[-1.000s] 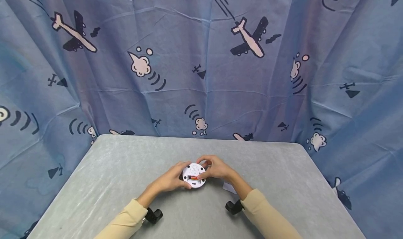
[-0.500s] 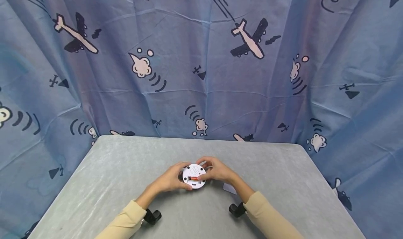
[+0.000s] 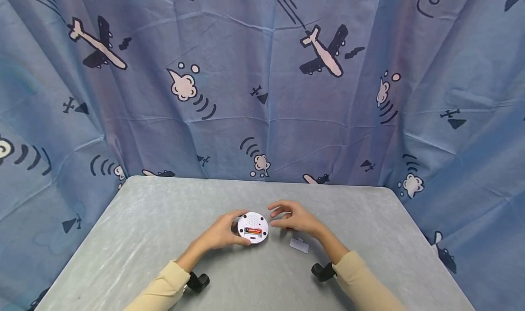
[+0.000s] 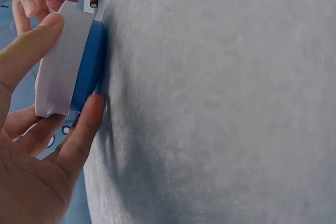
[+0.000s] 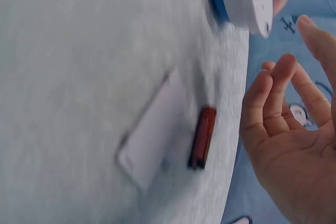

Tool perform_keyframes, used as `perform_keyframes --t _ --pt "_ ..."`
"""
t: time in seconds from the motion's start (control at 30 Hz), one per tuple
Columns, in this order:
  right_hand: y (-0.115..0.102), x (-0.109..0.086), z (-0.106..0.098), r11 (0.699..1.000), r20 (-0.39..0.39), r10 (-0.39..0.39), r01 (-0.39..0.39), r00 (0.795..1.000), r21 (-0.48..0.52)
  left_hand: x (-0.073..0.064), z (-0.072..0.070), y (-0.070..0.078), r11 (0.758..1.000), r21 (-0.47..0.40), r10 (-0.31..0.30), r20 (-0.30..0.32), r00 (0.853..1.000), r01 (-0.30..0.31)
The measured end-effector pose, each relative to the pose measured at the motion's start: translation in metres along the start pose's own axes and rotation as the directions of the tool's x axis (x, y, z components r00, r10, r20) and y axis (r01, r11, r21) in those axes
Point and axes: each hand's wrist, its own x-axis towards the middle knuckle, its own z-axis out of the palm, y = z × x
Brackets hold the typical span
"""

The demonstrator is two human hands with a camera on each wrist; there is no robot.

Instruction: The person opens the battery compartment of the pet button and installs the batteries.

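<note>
A round white device (image 3: 253, 221) with a perforated speaker patch and small dark feet is turned with its battery compartment up; its other side is blue in the left wrist view. One red-and-black battery (image 3: 253, 231) lies in the compartment. My left hand (image 3: 220, 231) grips the device by its edge, thumb on the near side. Just right of it, my right hand (image 3: 296, 216) hovers with loosely bent fingers, holding nothing. A second battery (image 5: 202, 137) lies on the table beside a white battery cover (image 5: 153, 129), below the right hand in the right wrist view.
The grey table (image 3: 164, 211) spreads around the hands. Behind its far edge hangs a blue curtain (image 3: 229, 97) printed with planes and clouds. Black wrist mounts (image 3: 322, 272) stick out from both sleeves.
My right hand has let go of the battery in the compartment and moved right, off the device. The battery and the cover on the table now show more fully. The left hand stays in place.
</note>
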Motion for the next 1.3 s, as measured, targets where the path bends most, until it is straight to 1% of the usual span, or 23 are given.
perform_keyframes --t 0.17,0.37,0.53,0.63,0.73,0.97,1.07,1.17,1.3 --pt "0.004 -0.009 -0.018 1.0 -0.056 0.026 -0.026 0.998 0.004 -0.002 0.001 0.0 0.999 0.031 0.009 0.002 1.0 -0.009" --pt "0.01 -0.021 -0.037 0.999 -0.121 0.037 -0.041 0.992 -0.034 -0.002 0.001 -0.002 1.0 0.016 0.0 0.015 1.0 0.0" --pt "0.017 -0.03 -0.049 0.995 -0.134 0.041 -0.052 0.99 -0.083 -0.002 0.001 -0.002 1.0 0.004 0.0 0.012 1.0 -0.001" --pt "0.021 -0.036 -0.053 0.994 -0.131 0.047 -0.059 0.99 -0.094 -0.002 0.001 -0.002 1.0 0.003 0.006 0.01 1.0 -0.006" --pt "0.027 -0.04 -0.055 0.992 -0.121 0.04 -0.054 0.992 -0.118 -0.003 0.0 -0.002 1.0 0.003 0.007 0.007 1.0 -0.007" --pt "0.043 -0.044 -0.053 0.983 -0.089 -0.052 0.036 0.995 -0.179 -0.003 0.001 -0.003 1.0 0.011 0.012 0.004 1.0 -0.012" --pt "0.045 -0.046 -0.051 0.977 -0.092 -0.065 0.044 0.994 -0.207 -0.003 0.001 -0.003 1.0 0.009 0.013 0.005 1.0 -0.013" --pt "0.048 -0.047 -0.049 0.971 -0.105 -0.057 0.03 0.993 -0.237 -0.003 0.001 -0.003 1.0 0.003 0.011 0.011 1.0 -0.011" --pt "0.05 -0.048 -0.047 0.955 -0.134 -0.071 0.029 0.988 -0.295 -0.002 0.0 -0.003 1.0 -0.01 0.011 0.016 1.0 -0.011"
